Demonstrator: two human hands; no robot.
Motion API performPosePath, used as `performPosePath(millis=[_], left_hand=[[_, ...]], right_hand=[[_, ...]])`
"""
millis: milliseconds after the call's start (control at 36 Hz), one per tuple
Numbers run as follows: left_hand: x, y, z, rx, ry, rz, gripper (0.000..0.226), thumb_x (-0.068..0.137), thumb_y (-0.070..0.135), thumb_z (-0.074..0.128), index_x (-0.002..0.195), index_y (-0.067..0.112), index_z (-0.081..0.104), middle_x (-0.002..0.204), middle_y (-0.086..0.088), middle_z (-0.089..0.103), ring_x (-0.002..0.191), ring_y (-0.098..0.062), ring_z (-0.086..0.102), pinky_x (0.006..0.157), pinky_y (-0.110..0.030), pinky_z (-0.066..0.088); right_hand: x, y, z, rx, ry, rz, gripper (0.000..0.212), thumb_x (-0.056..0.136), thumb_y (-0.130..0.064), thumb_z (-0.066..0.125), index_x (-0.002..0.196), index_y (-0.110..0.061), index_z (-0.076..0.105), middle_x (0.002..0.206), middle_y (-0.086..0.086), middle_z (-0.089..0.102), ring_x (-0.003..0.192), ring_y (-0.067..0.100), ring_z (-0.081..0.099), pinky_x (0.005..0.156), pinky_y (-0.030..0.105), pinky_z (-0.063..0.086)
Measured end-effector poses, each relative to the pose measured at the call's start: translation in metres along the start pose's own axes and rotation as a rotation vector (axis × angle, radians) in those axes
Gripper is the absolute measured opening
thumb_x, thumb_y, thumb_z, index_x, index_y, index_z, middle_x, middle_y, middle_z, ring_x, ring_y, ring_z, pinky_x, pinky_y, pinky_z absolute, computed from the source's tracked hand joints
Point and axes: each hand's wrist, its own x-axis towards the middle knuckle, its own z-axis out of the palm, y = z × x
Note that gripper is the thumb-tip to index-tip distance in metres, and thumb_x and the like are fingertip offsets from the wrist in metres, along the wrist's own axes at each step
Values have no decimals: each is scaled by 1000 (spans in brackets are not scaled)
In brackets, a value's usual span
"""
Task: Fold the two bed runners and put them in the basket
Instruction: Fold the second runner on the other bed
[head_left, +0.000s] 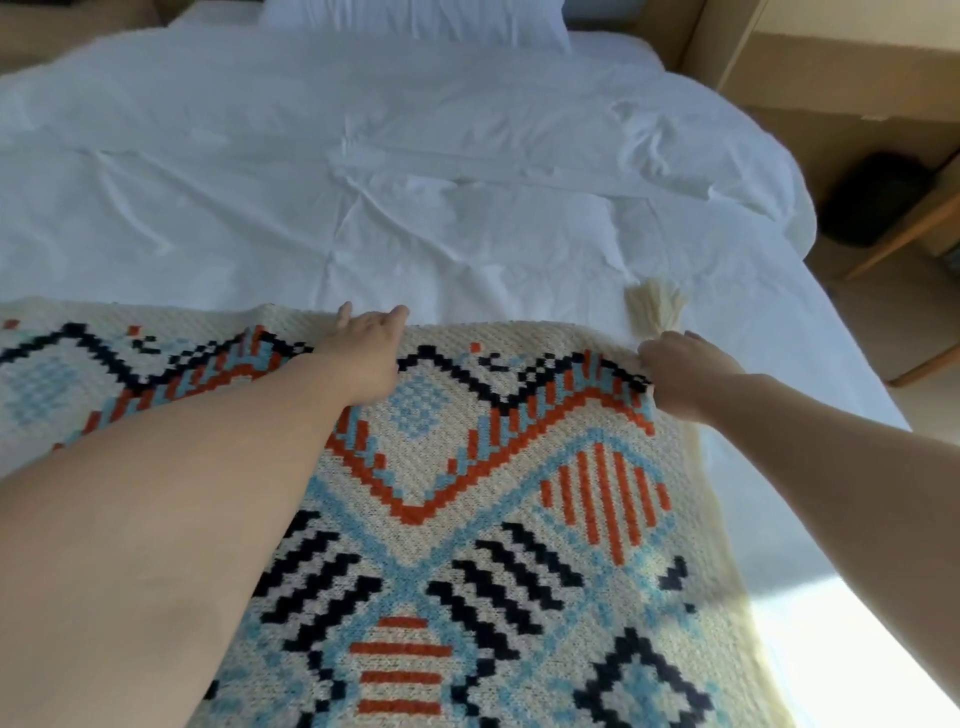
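Observation:
A cream knitted bed runner (467, 493) with blue, orange and navy geometric patterns lies across the near part of the white bed (363, 182). My left hand (366, 348) rests flat on its far edge near the middle, fingers straight. My right hand (680, 371) grips the runner's far right corner, fingers curled into the fabric. A cream tassel (657, 306) sticks out just beyond that corner. Only one runner is in view, and no basket is visible.
A white pillow (415, 21) lies at the head of the bed. To the right stand a wooden cabinet (841, 62) and a dark bag (878, 197) on the floor beside wooden furniture legs. Sunlight falls on the bed's near right side.

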Motion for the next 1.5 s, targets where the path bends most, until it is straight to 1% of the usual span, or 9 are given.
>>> performPosePath(millis=[83,194,250,306,361,472,611,972,1500], left_hand=[[4,-1,-3,79,76,53,44,92,16,50,135,16,40,130,-9,48,121,-29,39,105,-40,29],[-4,-2,-6,135,116,156,20,94,34,53,107,21,61,110,-1,53,109,-22,44,108,-39,25],[-16,1,-9,66,135,191,14,96,32,51,93,20,56,97,3,55,99,-18,47,109,-40,28],[-35,3,-13,-52,92,165,13,98,31,46,96,19,51,81,4,55,75,-13,50,74,-33,48],[-56,4,-17,-61,88,160,14,99,32,44,101,21,51,74,3,55,62,-13,51,52,-27,40],[-99,2,-16,-89,21,187,19,99,30,46,107,26,63,84,3,66,71,-16,61,59,-25,42],[-152,0,-14,-105,-28,211,23,97,27,43,105,24,65,102,1,68,88,-19,60,78,-34,48],[-277,14,3,-175,-71,178,25,98,28,46,106,18,68,106,-2,69,96,-21,61,83,-34,48],[-444,71,57,-171,18,73,19,94,24,54,99,17,71,97,-3,72,87,-24,65,75,-38,52]], right_hand=[[-7,1,-1,20,-14,42,23,85,6,42,89,-15,50,78,-2,50,86,19,51,76,28,41],[-18,1,-4,12,-8,54,22,86,3,43,95,-14,53,75,-1,46,77,16,44,52,23,30],[-28,-2,-9,0,-5,33,18,87,1,45,91,-15,52,74,-4,44,79,13,40,58,20,30],[-39,-4,-14,-17,12,-29,18,86,0,47,91,-16,52,73,-6,43,86,13,38,74,21,32],[-52,-6,-19,-28,10,-65,25,84,4,46,97,-14,57,78,-4,49,88,13,38,88,26,37],[-82,-7,-26,-56,-42,-87,23,86,3,46,89,-18,54,73,-7,47,86,14,42,79,22,36],[-124,-4,-28,-112,-102,-137,25,91,-9,51,103,-26,64,85,-8,52,106,14,52,113,29,28],[-252,-10,-24,-162,-72,-120,23,90,-15,48,101,-27,64,90,-8,65,97,16,54,85,30,36],[-378,4,13,-81,-219,-256,32,92,-9,41,117,-15,62,116,5,60,115,26,56,92,29,44]])
